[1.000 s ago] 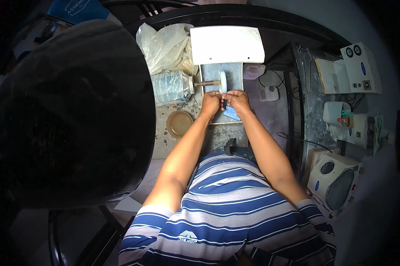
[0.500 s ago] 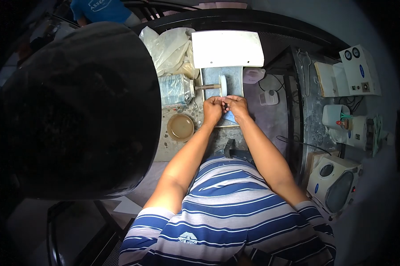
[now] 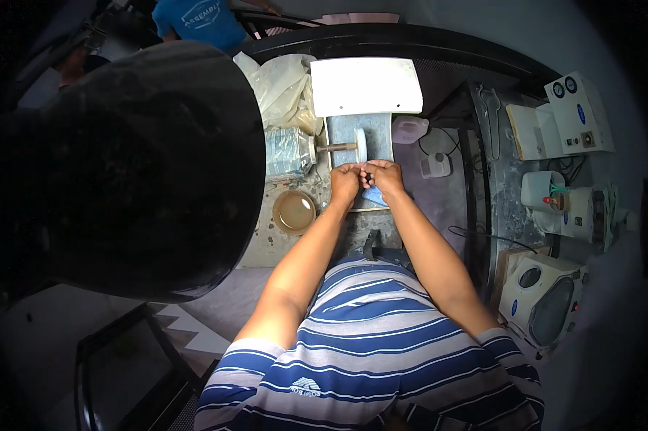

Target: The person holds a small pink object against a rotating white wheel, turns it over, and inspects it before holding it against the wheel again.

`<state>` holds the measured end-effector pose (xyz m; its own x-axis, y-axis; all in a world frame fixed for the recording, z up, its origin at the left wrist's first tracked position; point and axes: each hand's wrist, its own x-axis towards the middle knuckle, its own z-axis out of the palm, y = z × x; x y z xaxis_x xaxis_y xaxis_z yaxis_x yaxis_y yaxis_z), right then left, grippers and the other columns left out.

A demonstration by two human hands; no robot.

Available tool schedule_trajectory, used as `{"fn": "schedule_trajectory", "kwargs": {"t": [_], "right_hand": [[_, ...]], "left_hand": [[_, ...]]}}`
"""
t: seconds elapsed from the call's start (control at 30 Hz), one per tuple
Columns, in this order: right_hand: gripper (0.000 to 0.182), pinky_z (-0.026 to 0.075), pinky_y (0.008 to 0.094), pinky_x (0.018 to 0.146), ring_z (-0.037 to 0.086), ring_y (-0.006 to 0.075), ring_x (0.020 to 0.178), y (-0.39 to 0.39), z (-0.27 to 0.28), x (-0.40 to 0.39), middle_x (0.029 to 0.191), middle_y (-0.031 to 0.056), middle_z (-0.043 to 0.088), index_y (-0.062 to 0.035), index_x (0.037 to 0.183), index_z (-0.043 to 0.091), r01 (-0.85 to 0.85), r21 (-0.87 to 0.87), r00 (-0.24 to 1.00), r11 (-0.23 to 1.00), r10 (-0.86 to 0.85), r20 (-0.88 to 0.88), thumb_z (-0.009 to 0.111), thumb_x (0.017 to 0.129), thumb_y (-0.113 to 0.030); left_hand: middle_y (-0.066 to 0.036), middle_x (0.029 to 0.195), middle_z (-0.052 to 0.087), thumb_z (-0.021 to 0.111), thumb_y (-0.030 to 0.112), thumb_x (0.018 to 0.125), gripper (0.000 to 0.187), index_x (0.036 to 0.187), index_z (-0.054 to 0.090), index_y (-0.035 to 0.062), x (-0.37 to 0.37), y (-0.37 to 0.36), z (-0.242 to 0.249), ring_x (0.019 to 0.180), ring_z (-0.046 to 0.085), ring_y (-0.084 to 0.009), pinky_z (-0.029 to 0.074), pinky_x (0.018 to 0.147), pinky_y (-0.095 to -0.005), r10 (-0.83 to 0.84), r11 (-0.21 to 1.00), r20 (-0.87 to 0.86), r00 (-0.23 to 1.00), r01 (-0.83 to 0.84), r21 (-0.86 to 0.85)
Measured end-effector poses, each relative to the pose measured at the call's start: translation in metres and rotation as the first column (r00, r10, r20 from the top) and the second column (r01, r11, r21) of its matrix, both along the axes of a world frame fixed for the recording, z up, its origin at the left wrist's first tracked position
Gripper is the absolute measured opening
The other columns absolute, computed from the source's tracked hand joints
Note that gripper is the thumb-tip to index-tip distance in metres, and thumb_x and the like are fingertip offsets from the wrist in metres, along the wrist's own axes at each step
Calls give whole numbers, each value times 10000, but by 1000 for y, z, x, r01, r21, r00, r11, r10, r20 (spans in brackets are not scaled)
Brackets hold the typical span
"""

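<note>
A white polishing wheel (image 3: pixel 361 146) stands on the shaft (image 3: pixel 337 147) of a motor (image 3: pixel 289 153) wrapped in clear plastic. Just below the wheel, my left hand (image 3: pixel 345 183) and my right hand (image 3: pixel 386 178) meet with their fingertips pinched together. Something small and pale seems to be between the fingers at the wheel's lower edge, too small to name. Beneath the hands lies a tray (image 3: pixel 342 123) with a blue cloth (image 3: pixel 374 195) in it. A white panel (image 3: pixel 367 86) covers the tray's far end.
A brown bowl (image 3: pixel 293 212) sits left of my forearms. A big black lamp shade (image 3: pixel 137 172) fills the left side. Plastic bags (image 3: pixel 281 90) lie behind the motor. Machines such as a white unit (image 3: pixel 543 298) stand at right. A person in a blue shirt (image 3: pixel 198 21) is at upper left.
The whole view has shifted slightly, so the bench sits a little lower and more of the person in blue shows. My hands remain pinched under the wheel.
</note>
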<state>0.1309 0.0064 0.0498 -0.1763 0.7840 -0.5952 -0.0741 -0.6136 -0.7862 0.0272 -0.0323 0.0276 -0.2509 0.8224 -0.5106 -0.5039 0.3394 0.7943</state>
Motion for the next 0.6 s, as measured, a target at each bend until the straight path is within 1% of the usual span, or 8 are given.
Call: {"fn": "schedule_trajectory", "kwargs": {"t": [0.17,0.23,0.3,0.37,0.4,0.47,0.6], "right_hand": [[79,423,209,449,547,95,526,2,-1,0,685,69,628,53,849,628,12,-7,999,1000,-12,-39,633,813,-17],[66,403,238,391,542,124,479,4,-8,-1,641,81,606,49,794,622,10,35,1000,999,-10,0,633,814,-13],[62,395,240,384,542,126,478,4,-9,-2,635,76,603,46,787,616,2,50,1000,999,-3,11,640,807,-7],[61,392,241,382,538,125,474,3,-5,-2,627,76,594,47,779,610,-9,65,1000,998,11,-22,642,804,1],[61,392,241,382,538,125,474,3,-6,-1,627,76,594,47,779,610,-11,60,1000,998,12,-21,642,804,1],[85,417,231,421,544,112,510,5,-8,0,663,82,610,60,838,613,-18,18,999,1000,19,-43,636,823,-20],[76,417,237,414,541,115,503,5,-2,-1,670,88,610,66,847,608,-1,8,1000,1000,1,-22,625,827,-6]], "left_hand": [[-91,687,593,463,2,900,163,854,597,-79,3,3,-6,507,553,-148,497,454,-262,7,1000,1,1000,-7,10],[-87,687,592,455,-1,902,168,862,599,-78,3,2,-4,512,549,-143,500,459,-263,11,1000,1,1000,-11,-27],[-85,685,593,455,-14,893,161,870,601,-78,3,1,-4,518,551,-141,503,462,-264,15,1000,-6,1000,-15,-8],[-84,682,592,455,-21,889,160,871,603,-79,4,-3,-5,520,549,-139,503,466,-263,44,996,-42,998,-40,76],[-84,682,592,455,-21,889,160,871,603,-79,4,-2,-6,520,549,-139,503,466,-263,45,997,-41,998,-42,72],[-80,682,593,456,-14,897,166,866,605,-80,4,2,-8,524,547,-133,501,474,-258,13,999,-45,999,-11,40],[-74,685,595,466,-10,901,162,862,608,-78,4,1,-4,527,542,-123,499,480,-253,21,1000,-20,1000,-21,0]]}}
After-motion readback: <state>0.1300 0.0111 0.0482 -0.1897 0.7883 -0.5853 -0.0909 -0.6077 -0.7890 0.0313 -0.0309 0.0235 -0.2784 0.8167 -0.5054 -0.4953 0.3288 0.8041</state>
